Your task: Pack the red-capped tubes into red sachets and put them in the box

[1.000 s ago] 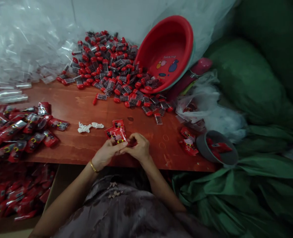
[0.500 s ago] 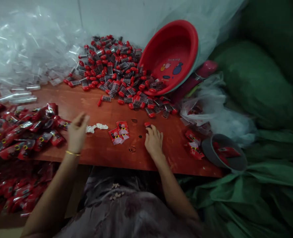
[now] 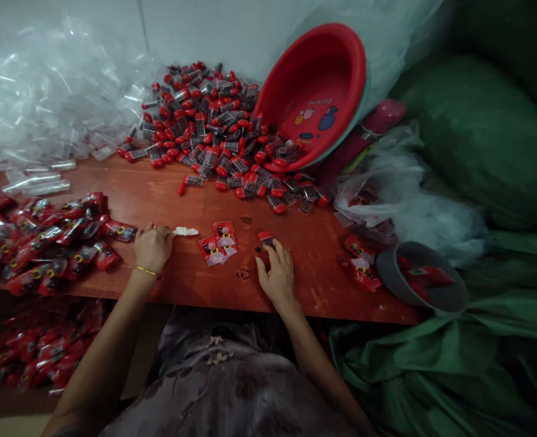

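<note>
My left hand [image 3: 153, 249], with a gold-coloured bangle at the wrist, is closed with its fingertips at the left end of a crumpled white strip [image 3: 186, 231]. The strip lies on the table. My right hand [image 3: 277, 273] rests with thumb and fingers apart, fingertips against a small clear container with a red cap [image 3: 266, 237]. A small dark round spot or piece [image 3: 258, 250] shows near my right thumb. Between the hands lie several overlapping red printed cards or packets [image 3: 219, 243]. Left of my left hand is a pile of filled red printed packets [image 3: 45, 243].
A heap of red-capped containers [image 3: 204, 127] spreads at the back of the brown table [image 3: 136, 182], against a tilted red basin [image 3: 290, 85]. Clear plastic sleeves [image 3: 45, 103] pile up at back left. A grey bowl [image 3: 386, 273] with red packets stands right, beside plastic bags [image 3: 414, 206].
My left hand has come down to the table and onto the white strip's left end. My right thumb has spread, and the red-capped container now shows further left of the fingers.
</note>
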A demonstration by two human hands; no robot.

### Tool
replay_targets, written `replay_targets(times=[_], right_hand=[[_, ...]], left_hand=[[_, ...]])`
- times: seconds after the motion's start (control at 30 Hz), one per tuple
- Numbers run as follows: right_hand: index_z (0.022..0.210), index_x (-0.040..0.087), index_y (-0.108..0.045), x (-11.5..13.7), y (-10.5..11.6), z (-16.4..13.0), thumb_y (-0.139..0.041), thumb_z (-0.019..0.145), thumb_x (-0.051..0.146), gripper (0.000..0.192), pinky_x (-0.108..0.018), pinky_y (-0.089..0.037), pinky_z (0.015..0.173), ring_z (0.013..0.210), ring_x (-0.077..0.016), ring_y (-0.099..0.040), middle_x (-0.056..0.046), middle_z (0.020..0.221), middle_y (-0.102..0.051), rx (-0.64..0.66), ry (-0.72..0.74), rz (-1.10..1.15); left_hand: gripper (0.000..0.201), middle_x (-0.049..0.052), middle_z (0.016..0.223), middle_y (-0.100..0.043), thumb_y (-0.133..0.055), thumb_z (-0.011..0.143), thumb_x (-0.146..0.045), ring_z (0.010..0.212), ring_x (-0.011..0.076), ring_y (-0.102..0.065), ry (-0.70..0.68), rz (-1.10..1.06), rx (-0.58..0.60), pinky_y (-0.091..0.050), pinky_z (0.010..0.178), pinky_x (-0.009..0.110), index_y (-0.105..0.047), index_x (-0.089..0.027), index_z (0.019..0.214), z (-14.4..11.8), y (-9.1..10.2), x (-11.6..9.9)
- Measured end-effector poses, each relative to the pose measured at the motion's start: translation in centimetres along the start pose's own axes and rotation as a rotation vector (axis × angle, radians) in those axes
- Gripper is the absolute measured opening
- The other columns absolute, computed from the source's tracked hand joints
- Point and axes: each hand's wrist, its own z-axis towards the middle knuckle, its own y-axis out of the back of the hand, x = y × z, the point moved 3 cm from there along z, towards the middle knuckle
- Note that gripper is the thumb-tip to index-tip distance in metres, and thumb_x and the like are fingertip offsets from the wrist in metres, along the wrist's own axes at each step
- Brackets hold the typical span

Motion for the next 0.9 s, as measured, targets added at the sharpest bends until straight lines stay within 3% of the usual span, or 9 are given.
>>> replay_targets(times=[0.17, 0.27, 0.33, 0.5, 0.63, 0.8, 0.9], right_hand=[[0.118, 0.015, -0.055, 0.1, 0.1, 0.0, -0.046, 0.089, 0.031, 0.035, -0.049, -0.037, 0.100, 0.121, -0.0287, -0.047, -0.018, 0.132, -0.050, 0.026, -0.043, 0.019], [0.118, 0.016, -0.055, 0.0, 0.1, -0.1, -0.046, 0.089, 0.032, 0.034, -0.049, -0.038, 0.099, 0.120, -0.0292, -0.047, -0.017, 0.133, -0.050, 0.027, -0.050, 0.007], [0.117, 0.015, -0.055, 0.0, 0.1, -0.1, -0.046, 0.089, 0.032, 0.034, -0.048, -0.038, 0.099, 0.120, -0.0292, -0.048, -0.017, 0.133, -0.050, 0.032, -0.051, 0.000], [0.117, 0.014, -0.056, 0.0, 0.2, 0.0, -0.047, 0.089, 0.031, 0.034, -0.047, -0.037, 0.099, 0.119, -0.0287, -0.049, -0.016, 0.134, -0.050, 0.052, -0.057, -0.001], [0.116, 0.016, -0.057, 0.1, 0.3, 0.0, -0.047, 0.089, 0.031, 0.033, -0.048, -0.036, 0.099, 0.118, -0.0282, -0.049, -0.015, 0.133, -0.051, 0.047, -0.058, -0.004], [0.114, 0.017, -0.059, 0.2, 0.3, -0.1, -0.048, 0.088, 0.031, 0.031, -0.048, -0.035, 0.100, 0.117, -0.0285, -0.049, -0.014, 0.132, -0.053, 0.034, -0.063, -0.033], [0.114, 0.017, -0.059, 0.1, 0.2, -0.2, -0.048, 0.088, 0.031, 0.031, -0.048, -0.035, 0.100, 0.117, -0.0282, -0.050, -0.014, 0.132, -0.053, 0.025, -0.062, -0.037]], left_hand=[[0.039, 0.017, 0.133, -0.054, -0.044, 0.087, -0.036, 0.128, 0.0342, -0.043, -0.110, -0.051, -0.168, -0.030, 0.103, 0.051, -0.063, -0.016, 0.115, -0.3, 0.4, -5.5], [0.038, 0.014, 0.133, -0.054, -0.054, 0.082, -0.044, 0.132, 0.0341, -0.037, -0.289, -0.055, -0.050, -0.027, 0.106, 0.051, -0.067, -0.021, 0.109, -0.4, -1.1, -9.2], [0.034, 0.012, 0.136, -0.052, -0.058, 0.080, -0.043, 0.134, 0.0344, -0.035, -0.353, -0.034, 0.040, -0.024, 0.108, 0.053, -0.069, -0.024, 0.106, -0.3, -2.6, -10.5], [0.023, 0.006, 0.128, -0.060, -0.053, 0.084, -0.032, 0.136, 0.0327, -0.032, -0.339, -0.055, 0.106, -0.017, 0.110, 0.056, -0.073, -0.029, 0.095, -0.1, -5.0, -10.5], [0.025, 0.006, 0.125, -0.062, -0.049, 0.086, -0.031, 0.135, 0.0317, -0.034, -0.332, -0.080, 0.063, -0.016, 0.112, 0.055, -0.074, -0.028, 0.093, -0.8, -5.0, -10.4], [0.038, 0.014, 0.140, -0.048, -0.051, 0.084, -0.040, 0.136, 0.0355, -0.031, -0.314, -0.058, 0.031, -0.018, 0.110, 0.056, -0.066, -0.023, 0.114, -1.4, -4.8, -10.4], [0.031, 0.009, 0.137, -0.052, -0.051, 0.085, -0.039, 0.136, 0.0357, -0.030, -0.308, -0.062, 0.048, -0.017, 0.110, 0.058, -0.070, -0.027, 0.106, -1.3, -5.2, -10.4]])
